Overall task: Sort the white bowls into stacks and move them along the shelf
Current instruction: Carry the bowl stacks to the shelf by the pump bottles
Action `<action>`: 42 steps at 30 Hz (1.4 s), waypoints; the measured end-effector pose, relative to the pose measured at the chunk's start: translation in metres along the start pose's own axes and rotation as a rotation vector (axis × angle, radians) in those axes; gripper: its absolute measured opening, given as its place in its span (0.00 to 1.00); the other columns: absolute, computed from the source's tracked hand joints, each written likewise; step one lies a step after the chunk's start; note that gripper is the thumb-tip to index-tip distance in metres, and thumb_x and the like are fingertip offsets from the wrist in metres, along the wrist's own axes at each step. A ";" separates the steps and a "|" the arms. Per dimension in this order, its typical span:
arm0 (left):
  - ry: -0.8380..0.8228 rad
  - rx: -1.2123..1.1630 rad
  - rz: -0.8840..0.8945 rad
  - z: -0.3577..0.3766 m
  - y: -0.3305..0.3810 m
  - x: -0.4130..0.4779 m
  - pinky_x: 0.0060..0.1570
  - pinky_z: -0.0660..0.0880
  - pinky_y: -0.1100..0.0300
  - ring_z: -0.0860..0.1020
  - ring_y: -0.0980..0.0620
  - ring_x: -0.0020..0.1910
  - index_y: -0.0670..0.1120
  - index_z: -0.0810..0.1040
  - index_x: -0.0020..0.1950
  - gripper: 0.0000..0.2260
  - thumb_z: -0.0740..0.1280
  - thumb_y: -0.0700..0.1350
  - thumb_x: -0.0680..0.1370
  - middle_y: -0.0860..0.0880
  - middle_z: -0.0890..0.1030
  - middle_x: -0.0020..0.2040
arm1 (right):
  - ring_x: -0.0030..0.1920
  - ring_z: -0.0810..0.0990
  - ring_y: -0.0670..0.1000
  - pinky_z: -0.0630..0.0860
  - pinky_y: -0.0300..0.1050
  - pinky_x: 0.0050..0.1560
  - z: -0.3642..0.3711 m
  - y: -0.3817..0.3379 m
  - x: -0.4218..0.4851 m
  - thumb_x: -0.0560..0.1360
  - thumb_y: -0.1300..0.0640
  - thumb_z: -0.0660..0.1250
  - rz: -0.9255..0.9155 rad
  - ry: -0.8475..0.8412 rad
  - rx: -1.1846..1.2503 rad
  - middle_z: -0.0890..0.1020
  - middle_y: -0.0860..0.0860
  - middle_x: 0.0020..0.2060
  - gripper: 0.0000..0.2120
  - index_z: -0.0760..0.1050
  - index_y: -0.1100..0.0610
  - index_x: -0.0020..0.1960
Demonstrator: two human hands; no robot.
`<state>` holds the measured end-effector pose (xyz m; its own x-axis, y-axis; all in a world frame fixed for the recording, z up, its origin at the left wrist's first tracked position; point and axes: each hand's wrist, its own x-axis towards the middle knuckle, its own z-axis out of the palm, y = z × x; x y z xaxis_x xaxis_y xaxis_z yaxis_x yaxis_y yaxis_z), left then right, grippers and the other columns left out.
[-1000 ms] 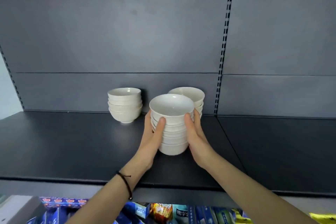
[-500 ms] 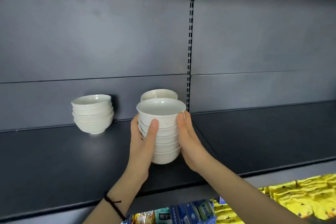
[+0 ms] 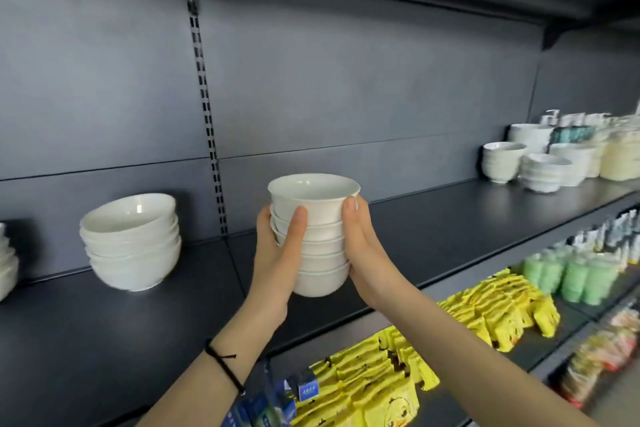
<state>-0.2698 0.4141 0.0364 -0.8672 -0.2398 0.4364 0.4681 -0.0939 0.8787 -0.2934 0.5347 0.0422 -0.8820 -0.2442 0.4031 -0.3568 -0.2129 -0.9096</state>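
Your left hand (image 3: pixel 277 253) and right hand (image 3: pixel 365 250) clasp one sorted stack (image 3: pixel 320 239) above the shelf (image 3: pixel 450 218); another stack (image 3: pixel 131 243) waits, and setting down remains.

Two hands, left hand (image 3: pixel 275 256) and right hand (image 3: pixel 367 253), are holding one stack of five bowls (image 3: pixel 322 218); a second stack (image 3: pixel 133 243) is sitting left.

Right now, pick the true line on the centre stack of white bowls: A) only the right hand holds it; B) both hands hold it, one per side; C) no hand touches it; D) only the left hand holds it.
B: the left hand and right hand clasp opposite sides of the stack of white bowls.
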 end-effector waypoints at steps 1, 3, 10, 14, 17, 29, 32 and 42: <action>-0.020 0.000 -0.004 0.020 -0.004 0.000 0.47 0.74 0.68 0.79 0.69 0.48 0.55 0.65 0.68 0.32 0.63 0.65 0.66 0.59 0.78 0.58 | 0.61 0.78 0.42 0.78 0.45 0.61 -0.020 -0.002 -0.001 0.69 0.31 0.57 -0.001 0.019 -0.007 0.77 0.45 0.63 0.36 0.61 0.47 0.72; -0.047 -0.019 -0.015 0.066 -0.014 0.002 0.46 0.75 0.68 0.79 0.68 0.48 0.54 0.65 0.67 0.32 0.63 0.64 0.66 0.58 0.78 0.58 | 0.60 0.79 0.41 0.78 0.43 0.59 -0.066 -0.007 -0.004 0.69 0.32 0.57 0.002 0.049 -0.031 0.77 0.45 0.63 0.35 0.62 0.47 0.72; -0.119 -0.098 -0.053 0.216 -0.048 0.008 0.41 0.76 0.71 0.79 0.69 0.47 0.59 0.67 0.61 0.24 0.63 0.64 0.67 0.59 0.78 0.56 | 0.56 0.79 0.37 0.79 0.40 0.52 -0.216 -0.030 -0.006 0.67 0.30 0.56 0.016 0.126 -0.095 0.77 0.43 0.61 0.36 0.61 0.44 0.71; -0.126 -0.120 -0.046 0.287 -0.064 0.015 0.40 0.76 0.72 0.79 0.68 0.47 0.55 0.66 0.66 0.28 0.63 0.63 0.68 0.57 0.78 0.57 | 0.60 0.78 0.40 0.79 0.44 0.57 -0.288 -0.040 0.004 0.68 0.27 0.58 0.012 0.138 -0.133 0.76 0.43 0.63 0.38 0.61 0.45 0.72; -0.149 -0.119 -0.056 0.330 -0.076 0.023 0.40 0.76 0.72 0.80 0.68 0.47 0.54 0.66 0.67 0.29 0.62 0.63 0.68 0.56 0.78 0.58 | 0.62 0.77 0.42 0.78 0.47 0.61 -0.334 -0.042 0.011 0.70 0.30 0.57 0.006 0.147 -0.143 0.76 0.44 0.64 0.36 0.60 0.45 0.73; -0.231 -0.066 -0.110 0.433 -0.136 0.094 0.63 0.74 0.52 0.77 0.56 0.61 0.58 0.64 0.71 0.32 0.63 0.65 0.68 0.55 0.77 0.63 | 0.63 0.78 0.42 0.76 0.49 0.65 -0.457 -0.011 0.076 0.64 0.27 0.63 0.006 0.140 -0.037 0.77 0.43 0.65 0.41 0.61 0.42 0.72; -0.227 -0.056 -0.093 0.458 -0.156 0.122 0.61 0.75 0.54 0.77 0.57 0.60 0.57 0.64 0.71 0.32 0.63 0.65 0.68 0.55 0.77 0.63 | 0.64 0.77 0.42 0.74 0.51 0.67 -0.488 0.002 0.107 0.65 0.28 0.63 -0.005 0.124 -0.030 0.77 0.42 0.65 0.39 0.61 0.43 0.72; -0.198 -0.041 -0.100 0.525 -0.208 0.197 0.60 0.75 0.57 0.78 0.59 0.59 0.60 0.66 0.68 0.30 0.63 0.66 0.68 0.58 0.78 0.62 | 0.69 0.73 0.46 0.68 0.56 0.71 -0.574 0.030 0.194 0.66 0.25 0.64 0.008 0.020 -0.044 0.75 0.42 0.68 0.39 0.62 0.40 0.72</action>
<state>-0.6270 0.8938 0.0412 -0.9240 -0.0329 0.3809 0.3814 -0.1480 0.9125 -0.6522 1.0242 0.0355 -0.8906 -0.2270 0.3942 -0.3625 -0.1691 -0.9165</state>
